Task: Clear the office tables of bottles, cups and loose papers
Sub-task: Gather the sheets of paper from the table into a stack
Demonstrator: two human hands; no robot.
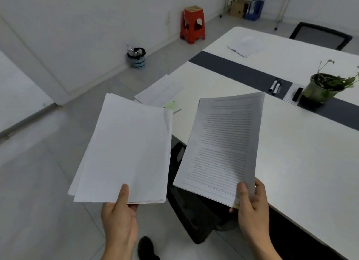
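Stacks in both hands: left hand (118, 219) pinches the blank stack (124, 149) at its near edge, thumb on top; right hand (252, 209) has its fingers (260, 186) wrapped round the printed stack (223, 143) at its near right corner. Both long axes run near-to-far. Loose sheets (161, 92) on the tabletop (291, 153) corner lie just past the blank stack's far edge, so the left hand is nearer; another set (245, 46) lies far across the dark strip. Likely need to merge stacks to free a hand.
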